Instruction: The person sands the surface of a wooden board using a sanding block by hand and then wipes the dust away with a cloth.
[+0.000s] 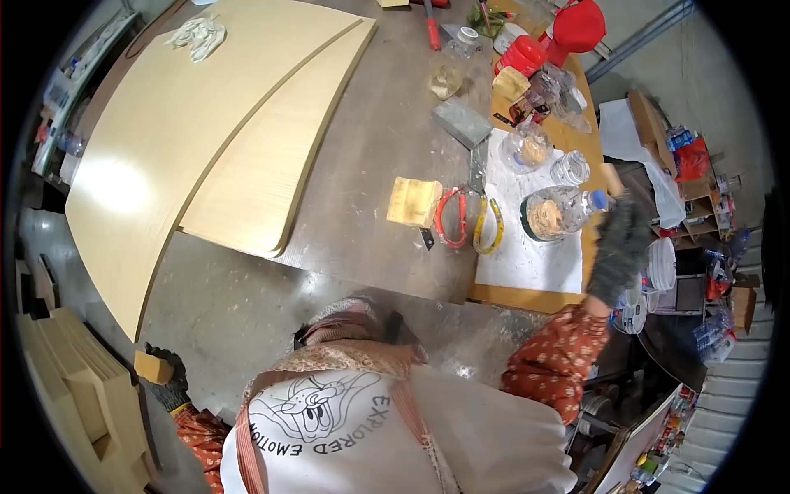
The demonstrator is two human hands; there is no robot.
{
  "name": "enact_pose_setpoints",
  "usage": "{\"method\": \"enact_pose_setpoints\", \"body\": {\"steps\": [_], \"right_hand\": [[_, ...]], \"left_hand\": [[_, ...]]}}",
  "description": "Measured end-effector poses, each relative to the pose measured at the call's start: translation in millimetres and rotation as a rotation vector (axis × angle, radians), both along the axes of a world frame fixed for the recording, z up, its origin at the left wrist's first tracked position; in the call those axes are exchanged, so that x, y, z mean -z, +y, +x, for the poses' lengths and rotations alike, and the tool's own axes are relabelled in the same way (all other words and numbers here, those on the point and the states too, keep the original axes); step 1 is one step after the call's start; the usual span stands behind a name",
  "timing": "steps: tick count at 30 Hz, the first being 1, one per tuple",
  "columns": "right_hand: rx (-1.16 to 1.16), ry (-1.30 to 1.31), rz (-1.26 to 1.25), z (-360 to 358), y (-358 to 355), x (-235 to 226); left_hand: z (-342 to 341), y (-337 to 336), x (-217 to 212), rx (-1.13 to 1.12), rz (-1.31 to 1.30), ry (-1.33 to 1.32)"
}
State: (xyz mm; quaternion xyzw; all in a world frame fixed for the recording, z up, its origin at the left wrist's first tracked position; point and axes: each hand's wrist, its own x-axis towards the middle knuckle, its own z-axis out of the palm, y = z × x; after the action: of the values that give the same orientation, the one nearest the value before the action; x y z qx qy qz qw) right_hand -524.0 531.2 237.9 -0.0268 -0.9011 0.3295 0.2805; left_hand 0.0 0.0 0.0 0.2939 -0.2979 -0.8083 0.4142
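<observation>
My left hand (170, 380), in a dark grey glove, is closed around a yellow sponge block (153, 368), just below the near left corner of a pale wood-grain board (132, 173). My right hand (619, 257), also gloved and somewhat blurred, is at the right edge of the table. A beige stick-like piece (611, 179) juts from its far end; its kind is unclear. Just left of that hand, a clear plastic bottle (550, 212) with a blue cap and tan contents lies on a white sheet (535, 267). A second pale board (271, 156) lies partly under the first.
Red-handled and yellow-handled pliers (461, 218), another yellow sponge block (414, 202) and a grey block (462, 123) lie mid-table. Clear containers (527, 146) and a red jar (522, 56) stand at the right. A white cloth (199, 38) rests on the large board. Stacked panels (82, 387) stand at lower left.
</observation>
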Motion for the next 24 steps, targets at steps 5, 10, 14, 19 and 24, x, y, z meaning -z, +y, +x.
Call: {"method": "enact_pose_setpoints", "body": {"steps": [5,10,14,19,24], "right_hand": [[-0.025,0.046,0.598,-84.6,58.3,-42.8],[-0.1,-0.252,1.032,-158.2,66.9,-8.6],[-0.385,-0.006,1.0,-42.8,-52.7,-22.5],[-0.695,0.54,1.698,27.9,-73.2,81.9],[-0.91,0.131,1.111,34.0,-116.6,83.8]], "left_hand": [[18.1,-12.4,43.8,0.294,-0.583,-0.421],[11.9,-3.5,38.9,0.079,-1.001,-1.115],[14.8,28.7,10.3,0.138,-1.127,-1.388],[13.6,48.9,22.8,-0.027,-0.265,-0.458],[-6.1,65.3,-15.2,0.061,-0.071,-0.13]]}}
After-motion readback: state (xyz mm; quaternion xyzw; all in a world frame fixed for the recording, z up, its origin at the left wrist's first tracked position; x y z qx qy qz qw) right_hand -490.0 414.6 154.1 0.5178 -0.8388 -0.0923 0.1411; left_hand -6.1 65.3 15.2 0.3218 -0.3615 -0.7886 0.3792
